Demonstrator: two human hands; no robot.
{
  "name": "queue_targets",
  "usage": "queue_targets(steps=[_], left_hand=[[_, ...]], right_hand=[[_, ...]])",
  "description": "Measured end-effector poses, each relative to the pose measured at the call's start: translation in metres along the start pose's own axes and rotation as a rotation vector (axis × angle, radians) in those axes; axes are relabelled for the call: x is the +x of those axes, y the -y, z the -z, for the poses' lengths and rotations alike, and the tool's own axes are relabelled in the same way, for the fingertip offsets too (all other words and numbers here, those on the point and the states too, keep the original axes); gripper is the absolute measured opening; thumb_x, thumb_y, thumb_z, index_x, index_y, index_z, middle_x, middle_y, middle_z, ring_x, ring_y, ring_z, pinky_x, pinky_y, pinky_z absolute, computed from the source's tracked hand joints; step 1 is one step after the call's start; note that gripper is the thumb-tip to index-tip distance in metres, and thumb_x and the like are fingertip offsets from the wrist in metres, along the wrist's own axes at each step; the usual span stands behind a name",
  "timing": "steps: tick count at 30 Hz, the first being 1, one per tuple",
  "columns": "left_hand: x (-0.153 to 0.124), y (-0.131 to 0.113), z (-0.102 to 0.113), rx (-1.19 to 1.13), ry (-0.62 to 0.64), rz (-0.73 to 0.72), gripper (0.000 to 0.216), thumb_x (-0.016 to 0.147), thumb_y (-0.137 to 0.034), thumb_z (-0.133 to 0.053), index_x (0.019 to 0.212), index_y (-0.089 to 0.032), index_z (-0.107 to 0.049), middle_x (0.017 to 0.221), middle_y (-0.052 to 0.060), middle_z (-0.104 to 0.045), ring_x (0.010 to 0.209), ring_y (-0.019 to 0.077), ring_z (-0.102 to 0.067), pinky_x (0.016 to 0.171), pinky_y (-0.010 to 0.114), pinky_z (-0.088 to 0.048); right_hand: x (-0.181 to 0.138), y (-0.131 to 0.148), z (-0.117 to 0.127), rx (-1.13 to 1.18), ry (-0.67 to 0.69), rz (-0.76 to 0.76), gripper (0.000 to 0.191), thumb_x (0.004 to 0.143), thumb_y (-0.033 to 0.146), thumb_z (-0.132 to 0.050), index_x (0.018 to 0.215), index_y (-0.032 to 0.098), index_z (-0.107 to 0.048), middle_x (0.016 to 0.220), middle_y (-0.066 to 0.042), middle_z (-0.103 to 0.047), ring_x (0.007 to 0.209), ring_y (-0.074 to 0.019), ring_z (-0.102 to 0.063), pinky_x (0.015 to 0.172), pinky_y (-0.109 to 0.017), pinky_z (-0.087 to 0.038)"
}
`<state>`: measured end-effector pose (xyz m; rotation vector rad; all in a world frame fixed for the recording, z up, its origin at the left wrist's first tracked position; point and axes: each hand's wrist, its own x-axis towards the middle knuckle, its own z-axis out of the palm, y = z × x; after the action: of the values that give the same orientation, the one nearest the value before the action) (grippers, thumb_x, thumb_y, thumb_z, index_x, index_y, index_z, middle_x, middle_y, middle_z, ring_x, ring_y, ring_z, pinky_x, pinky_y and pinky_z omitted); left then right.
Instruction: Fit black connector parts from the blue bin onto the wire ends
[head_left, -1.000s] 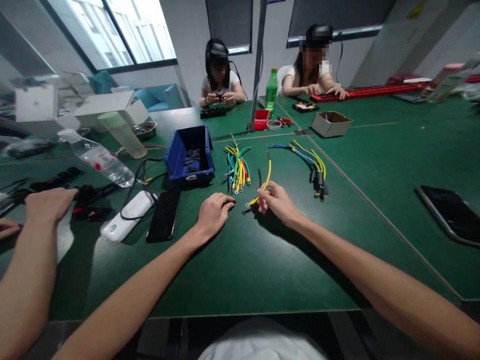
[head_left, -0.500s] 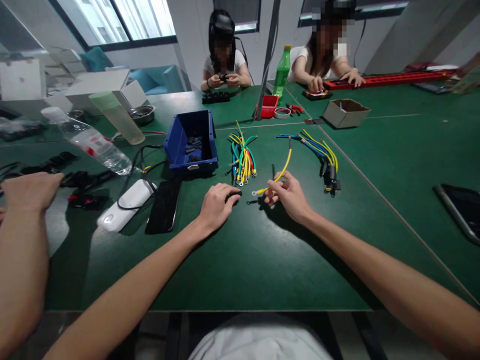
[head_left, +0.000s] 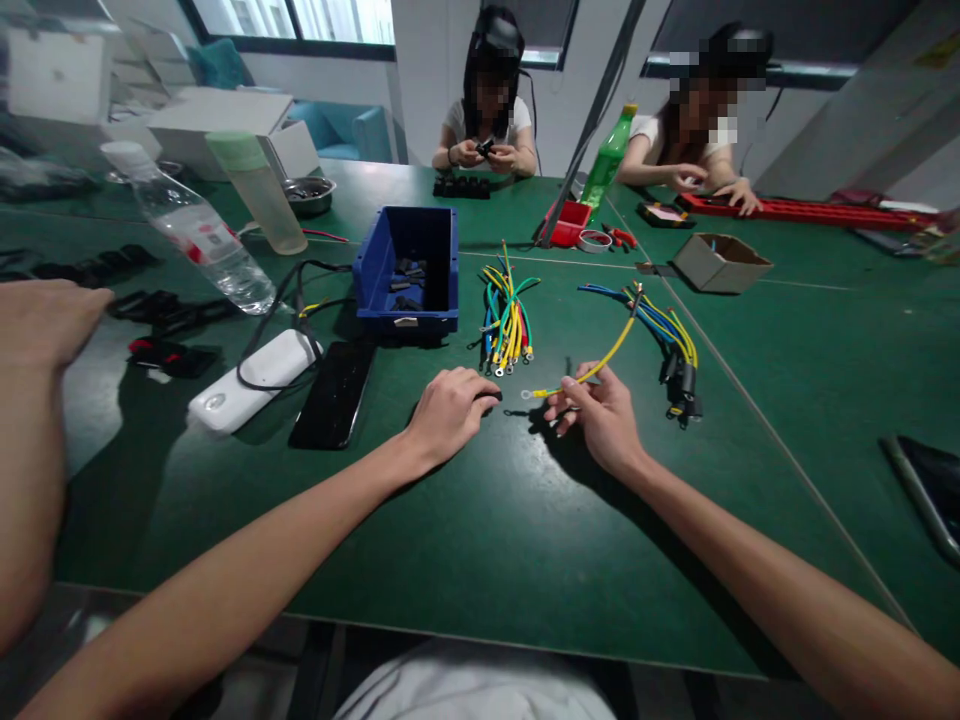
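Note:
My right hand [head_left: 604,418] pinches a yellow wire [head_left: 616,348], its ring terminal pointing left toward my other hand. My left hand [head_left: 452,415] rests on the green table, closed on a small black piece [head_left: 491,395]; only its tip shows past the fingers, and it stands apart from the terminal. Beyond the hands lies a bundle of green, yellow, blue and red wires [head_left: 510,318] with ring terminals. To its right is a second bundle of wires [head_left: 671,335], black sleeves [head_left: 681,380] over their near ends. Similar dark pieces [head_left: 409,280] lie in a blue bin [head_left: 409,322].
Left of my hands are a black phone [head_left: 334,395], a white power bank [head_left: 259,380] with a cable, and a tilted water bottle [head_left: 202,240]. Another person's arm [head_left: 30,400] reaches in at far left. A cardboard box [head_left: 720,268] stands back right; two people sit opposite.
The camera view has shifted and tilted slightly. Both hands keep their holds, and the yellow wire now lies lower and more slanted to the right.

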<state>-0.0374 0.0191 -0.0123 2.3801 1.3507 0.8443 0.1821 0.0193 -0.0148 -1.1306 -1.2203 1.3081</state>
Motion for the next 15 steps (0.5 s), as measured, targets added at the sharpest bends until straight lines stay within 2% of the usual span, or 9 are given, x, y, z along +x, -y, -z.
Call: queue_targets(steps=[8,15], left_hand=[[-0.002,-0.007,-0.004,-0.1,-0.014,0.065,0.009,0.086,-0.018,-0.059,0.087,-0.019,-0.067,0.088,0.003,-0.07,0.084,0.0169,-0.061,0.079,0.032,-0.047],[-0.003,-0.008,-0.005,-0.163,-0.006,0.008,0.008,0.085,-0.017,-0.06,0.089,-0.018,-0.067,0.088,0.003,-0.069,0.085,0.0164,-0.061,0.079,0.03,-0.047]], right_hand=[[-0.006,0.004,0.002,-0.038,-0.03,-0.023,0.039,0.075,0.048,-0.064,0.091,0.027,-0.036,0.067,0.002,-0.063,0.055,-0.0188,-0.065,0.041,-0.027,-0.049],[-0.013,0.003,-0.002,-0.018,0.02,-0.04,0.037,0.077,0.047,-0.062,0.091,0.027,-0.035,0.068,0.002,-0.063,0.055,-0.0183,-0.064,0.042,-0.028,-0.05]])
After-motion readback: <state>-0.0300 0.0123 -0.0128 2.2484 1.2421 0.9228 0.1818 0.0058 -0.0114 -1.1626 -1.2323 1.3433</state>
